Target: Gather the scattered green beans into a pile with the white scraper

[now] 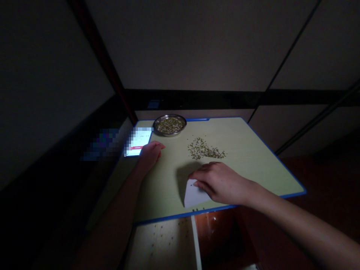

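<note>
White card [194, 195] stood tilted near the front edge of the blue-rimmed tabletop [247, 150] | right hand [218, 182] gripped it, fingers bent over its top | left hand [151, 152] had fingers curled closed beside a lit phone [142, 139] | seeds [202, 150] lay scattered beyond the card, more inside the metal bowl [174, 134]

No words, labels or numbers can be read — the lit screen [143, 138] carries faint marks and a red strip [137, 147], too blurred to tell.
</note>
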`<state>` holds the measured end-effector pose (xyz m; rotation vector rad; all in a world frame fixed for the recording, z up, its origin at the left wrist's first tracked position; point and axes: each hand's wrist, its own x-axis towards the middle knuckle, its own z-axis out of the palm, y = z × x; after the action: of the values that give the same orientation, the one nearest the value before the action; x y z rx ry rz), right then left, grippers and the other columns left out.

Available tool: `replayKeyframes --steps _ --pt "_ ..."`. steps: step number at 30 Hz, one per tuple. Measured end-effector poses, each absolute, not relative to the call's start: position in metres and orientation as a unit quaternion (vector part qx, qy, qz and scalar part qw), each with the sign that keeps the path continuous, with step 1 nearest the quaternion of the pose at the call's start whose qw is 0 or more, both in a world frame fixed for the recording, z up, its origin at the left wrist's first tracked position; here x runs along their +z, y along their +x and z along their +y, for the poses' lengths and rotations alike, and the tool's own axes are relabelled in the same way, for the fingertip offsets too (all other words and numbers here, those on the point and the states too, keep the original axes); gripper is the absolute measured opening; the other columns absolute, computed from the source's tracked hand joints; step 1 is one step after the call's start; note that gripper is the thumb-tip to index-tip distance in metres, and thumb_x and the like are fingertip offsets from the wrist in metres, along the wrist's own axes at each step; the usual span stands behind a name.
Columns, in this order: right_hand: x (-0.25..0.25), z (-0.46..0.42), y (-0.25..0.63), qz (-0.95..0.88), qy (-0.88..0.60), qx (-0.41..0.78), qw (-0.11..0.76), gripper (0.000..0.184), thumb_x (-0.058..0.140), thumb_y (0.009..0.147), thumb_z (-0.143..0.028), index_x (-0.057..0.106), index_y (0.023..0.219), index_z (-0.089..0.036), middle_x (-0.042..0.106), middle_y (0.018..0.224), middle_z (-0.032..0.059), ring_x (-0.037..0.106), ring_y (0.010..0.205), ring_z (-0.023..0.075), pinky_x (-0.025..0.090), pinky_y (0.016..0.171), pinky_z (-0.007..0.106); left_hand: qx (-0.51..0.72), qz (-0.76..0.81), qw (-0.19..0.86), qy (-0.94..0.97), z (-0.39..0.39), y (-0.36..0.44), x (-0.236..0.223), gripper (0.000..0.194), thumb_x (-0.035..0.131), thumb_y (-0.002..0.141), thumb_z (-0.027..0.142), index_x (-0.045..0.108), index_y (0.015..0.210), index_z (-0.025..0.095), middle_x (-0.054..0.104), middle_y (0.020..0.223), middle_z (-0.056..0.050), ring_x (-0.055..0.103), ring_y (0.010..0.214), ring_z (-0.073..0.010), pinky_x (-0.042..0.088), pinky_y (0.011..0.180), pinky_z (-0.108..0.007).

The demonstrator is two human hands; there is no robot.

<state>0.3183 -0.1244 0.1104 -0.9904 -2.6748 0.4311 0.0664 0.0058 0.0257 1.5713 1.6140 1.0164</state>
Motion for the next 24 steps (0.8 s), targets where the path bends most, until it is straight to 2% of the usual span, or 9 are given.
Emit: replayKeyframes --steps 4,8,17,21,24 --pt "0.1 -0.111 0.324 -0.913 -0.369 0.145 0.098 0.018 0.047 0.087 -0.023 0.064 0.092 -0.023 0.066 0.077 0.0019 0.057 0.069 0.0172 0.034 0.062 0.032 0.384 0.623 0.327 0.598 0.006 0.066 0.026 0.02 0.05 0.075 0.036 0.062 0.071 0.02 0.048 0.047 0.004 0.044 0.043 -0.0121 0.033 0.044 -0.024" --pt "0.092 -0.103 0.327 -0.909 -0.372 0.172 0.075 0.016 0.049 0.086 -0.021 0.064 0.09 -0.023 0.066 0.077 0.0018 0.057 0.07 0.0168 0.035 0.063 0.031 0.39 0.617 0.331 0.598 0.006 0.066 0.026 0.021 0.05 0.075 0.036 0.062 0.074 0.02 0.048 0.046 0.005 0.043 0.042 -0.012 0.032 0.043 -0.024" --pt "0.086 -0.093 0.334 -0.882 -0.36 0.294 0.083 0.02 0.049 0.082 -0.015 0.066 0.09 -0.021 0.064 0.076 -0.001 0.055 0.068 0.0134 0.039 0.063 0.027 0.392 0.615 0.32 0.605 0.005 0.065 0.027 0.02 0.051 0.075 0.036 0.062 0.072 0.019 0.047 0.045 0.006 0.043 0.043 -0.0116 0.033 0.045 -0.024" --pt "0.086 -0.094 0.342 -0.876 -0.359 0.31 0.084 0.019 0.049 0.082 -0.013 0.066 0.087 -0.021 0.063 0.076 -0.0008 0.055 0.069 0.0134 0.039 0.064 0.027 0.393 0.609 0.321 0.61 0.005 0.065 0.026 0.021 0.051 0.076 0.036 0.063 0.073 0.018 0.047 0.045 0.006 0.043 0.043 -0.0115 0.032 0.045 -0.024" --pt "0.09 -0.097 0.352 -0.869 -0.368 0.32 0.078 0.02 0.05 0.084 -0.016 0.067 0.093 -0.021 0.066 0.081 0.0005 0.057 0.073 0.0145 0.04 0.067 0.028 0.392 0.609 0.318 0.612 0.006 0.065 0.025 0.021 0.051 0.076 0.035 0.062 0.072 0.018 0.047 0.045 0.006 0.043 0.043 -0.0112 0.033 0.046 -0.024"
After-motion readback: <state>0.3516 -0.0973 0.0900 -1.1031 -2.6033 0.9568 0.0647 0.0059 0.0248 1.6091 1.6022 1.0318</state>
